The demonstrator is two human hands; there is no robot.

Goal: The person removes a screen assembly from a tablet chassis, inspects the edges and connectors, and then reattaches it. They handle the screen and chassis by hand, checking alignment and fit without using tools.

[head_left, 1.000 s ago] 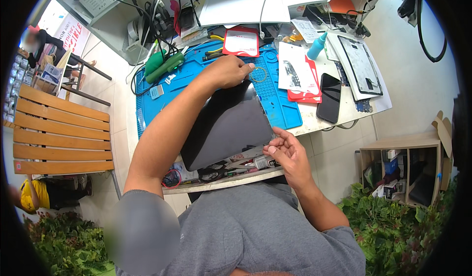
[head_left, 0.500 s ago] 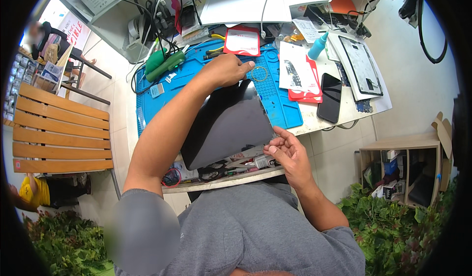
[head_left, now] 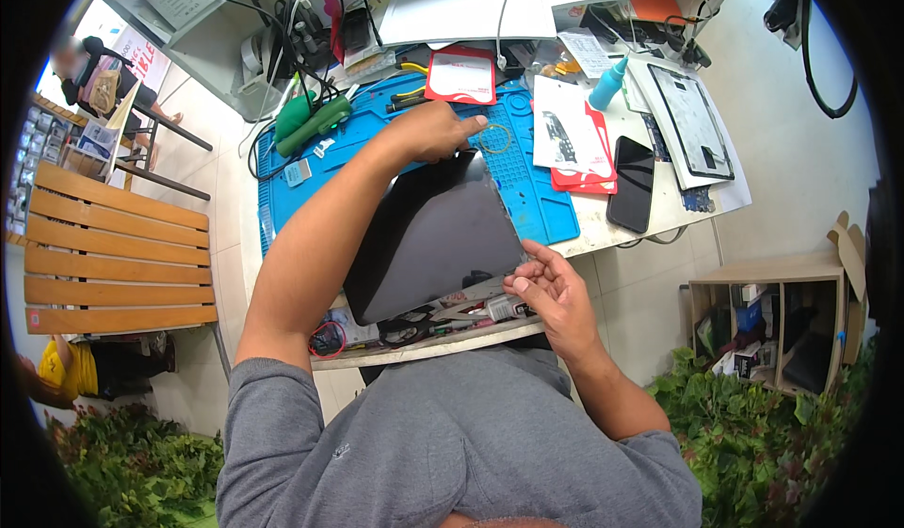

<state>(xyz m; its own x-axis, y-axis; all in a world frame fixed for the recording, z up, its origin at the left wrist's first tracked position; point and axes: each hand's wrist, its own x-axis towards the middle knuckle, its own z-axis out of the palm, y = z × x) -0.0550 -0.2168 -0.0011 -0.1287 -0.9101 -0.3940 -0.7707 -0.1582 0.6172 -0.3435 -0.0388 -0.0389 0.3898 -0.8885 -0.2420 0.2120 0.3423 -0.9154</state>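
A glossy dark flat panel, like a tablet screen [head_left: 435, 236], lies tilted across the blue work mat [head_left: 554, 210], its near edge over an open drawer [head_left: 452, 319]. At the panel's far edge, my left hand [head_left: 435, 135] curls its fingers down over the rim, with the thumb stretched right; the fingertips are hidden. My right hand [head_left: 557, 297] is by the near right corner, palm partly up. Its index finger reaches along the corner while the other fingers bend loosely, apart from the thumb. A thin yellowish ring [head_left: 496, 139] rests beside my left thumb.
Green-handled tool [head_left: 315, 125], red-and-white cards [head_left: 461, 76] and a black phone [head_left: 631, 184] surround the mat. A teal bottle [head_left: 610, 84] stands near a framed panel [head_left: 692, 123]. Cables hang at the back left. A wooden slatted bench [head_left: 118, 250] stands left, a cabinet [head_left: 767, 269] right.
Both hands keep almost the same place on and by the dark panel. The panel looks slightly shifted left and up in the view, along with the desk.
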